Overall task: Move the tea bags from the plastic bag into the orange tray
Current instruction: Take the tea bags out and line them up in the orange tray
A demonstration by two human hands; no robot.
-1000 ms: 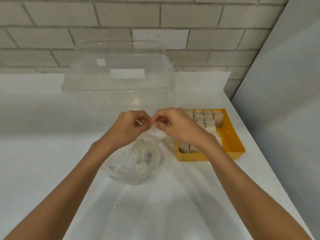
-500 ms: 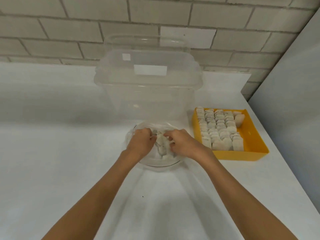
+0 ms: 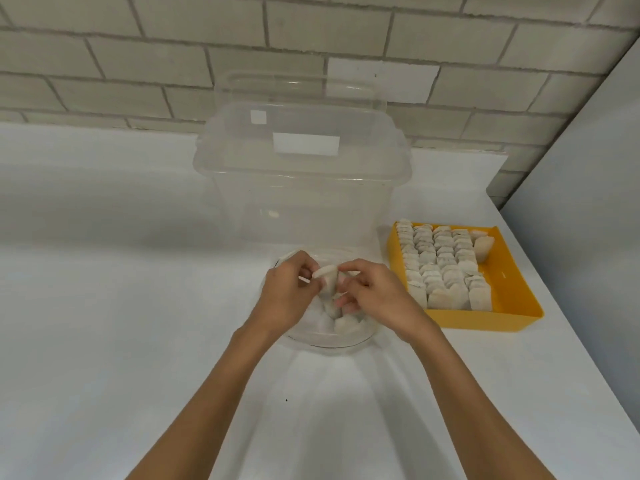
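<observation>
A clear plastic bag (image 3: 325,337) lies on the white counter in front of me, with several pale tea bags (image 3: 346,323) inside. Both hands are over its mouth. My left hand (image 3: 287,292) and my right hand (image 3: 374,292) pinch a small stack of tea bags (image 3: 327,277) between them, just above the bag. To the right sits the orange tray (image 3: 512,292), its left part filled with rows of tea bags (image 3: 440,265); its right strip is bare.
A large clear plastic tub (image 3: 301,174) with a lid stands right behind the plastic bag, against the brick wall. A grey panel (image 3: 588,202) bounds the counter on the right, close to the tray.
My hands dropped from a raised pinch down into the plastic bag, then came up a little with a stack of tea bags between them. The camera view shifted left, bringing the tray fully into sight.
</observation>
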